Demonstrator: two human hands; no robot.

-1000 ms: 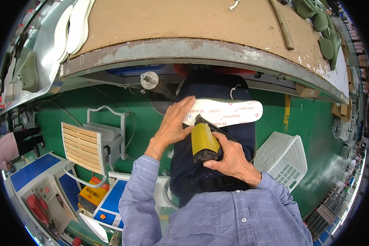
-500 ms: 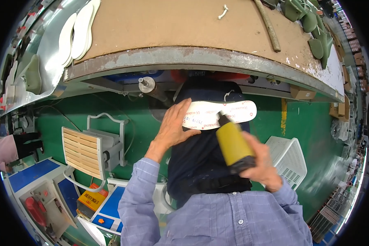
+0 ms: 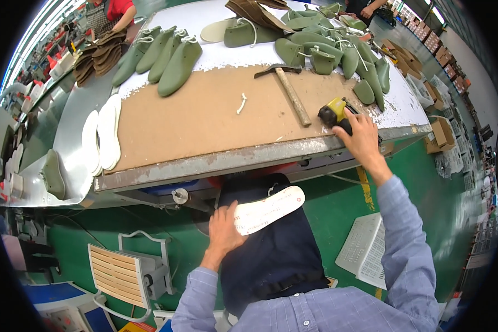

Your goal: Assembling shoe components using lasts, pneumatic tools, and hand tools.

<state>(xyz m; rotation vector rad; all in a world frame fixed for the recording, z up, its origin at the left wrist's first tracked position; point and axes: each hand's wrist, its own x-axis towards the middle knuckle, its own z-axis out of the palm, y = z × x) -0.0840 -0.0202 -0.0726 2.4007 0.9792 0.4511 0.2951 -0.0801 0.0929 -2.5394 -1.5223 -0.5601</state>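
Left hand (image 3: 225, 228), grip clamped on white insole (image 3: 271, 210) at five o'clock, its fastening unseen; right hand (image 3: 363, 136), grip around yellow tool (image 3: 335, 107) at two; loose insoles (image 3: 110, 135) at nine lie unmounted.

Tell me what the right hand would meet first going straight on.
Past the yellow tool in its grip, the right hand would probably meet the green shoe lasts, though depth is unclear.

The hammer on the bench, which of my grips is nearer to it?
Right. Your right grip is just right of the hammer, holding a yellow-and-black tool; your left grip is farther off, nearer you and to its left, holding the white sole.
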